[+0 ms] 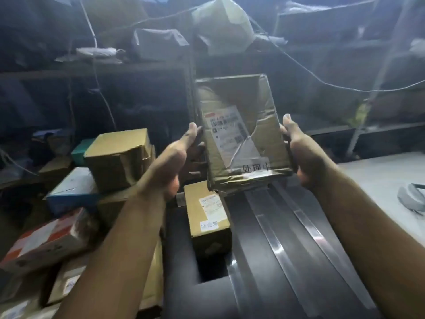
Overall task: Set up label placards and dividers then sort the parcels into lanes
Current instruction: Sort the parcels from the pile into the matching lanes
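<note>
Dark table point(287, 284): it is stretching away from you through the middle of the view, its surface shining.
Tape strips point(273, 240): glossy bands are lying flat along the dark table, running lengthwise, side by side and apart.
Small carton point(208, 217): it is sitting at the dark table's left edge, labels facing up, just left of the nearest strip.
Pale table point(379, 180): it is lying to your right of the dark one and carrying a grey object point(410, 199), too blurred to name.
Left heap: a brown carton point(119, 157), a blue-and-white box point(71, 189) and a red-and-white parcel point(46, 238) are leaning together; their support is hiding beneath them.
Back shelf point(115, 70): it is bearing pale bagged parcels point(96, 51).
</note>
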Available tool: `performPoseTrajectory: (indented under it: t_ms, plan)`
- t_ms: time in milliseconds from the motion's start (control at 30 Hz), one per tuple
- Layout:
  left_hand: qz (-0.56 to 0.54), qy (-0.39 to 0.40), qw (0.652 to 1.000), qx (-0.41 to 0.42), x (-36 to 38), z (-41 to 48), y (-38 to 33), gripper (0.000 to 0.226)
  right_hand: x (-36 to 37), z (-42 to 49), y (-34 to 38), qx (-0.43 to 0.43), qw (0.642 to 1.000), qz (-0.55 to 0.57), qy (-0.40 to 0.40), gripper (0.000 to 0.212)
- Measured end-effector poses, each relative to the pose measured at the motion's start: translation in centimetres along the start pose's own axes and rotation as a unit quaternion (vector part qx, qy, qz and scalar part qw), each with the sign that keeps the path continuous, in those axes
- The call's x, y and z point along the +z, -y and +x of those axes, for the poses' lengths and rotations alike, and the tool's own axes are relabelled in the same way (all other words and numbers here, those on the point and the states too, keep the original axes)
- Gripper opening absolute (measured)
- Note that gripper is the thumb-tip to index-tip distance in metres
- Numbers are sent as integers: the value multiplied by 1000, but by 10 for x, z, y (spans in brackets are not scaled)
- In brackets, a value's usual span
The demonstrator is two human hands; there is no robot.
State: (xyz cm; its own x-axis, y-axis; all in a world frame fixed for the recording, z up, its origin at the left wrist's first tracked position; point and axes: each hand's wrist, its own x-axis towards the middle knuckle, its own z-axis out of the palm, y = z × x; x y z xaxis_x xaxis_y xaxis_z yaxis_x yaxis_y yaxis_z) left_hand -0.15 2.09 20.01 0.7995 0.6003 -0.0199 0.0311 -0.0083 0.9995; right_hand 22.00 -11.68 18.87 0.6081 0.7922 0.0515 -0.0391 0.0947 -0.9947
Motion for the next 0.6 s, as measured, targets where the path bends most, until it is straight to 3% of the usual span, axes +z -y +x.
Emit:
performPoseTrajectory:
  t_ms: [233, 367, 600]
  plan:
    - [0, -61, 991, -117, 45, 90, 68, 55, -49, 69, -76, 115, 992, -31, -42, 59]
    - [15, -109, 982, -154, 60, 116, 101, 55, -63, 90, -113, 180, 982, -53, -20, 49]
    - [25, -174, 965, -194, 74, 149, 145, 27, -74, 124, -154, 229, 971, -69, 18, 45]
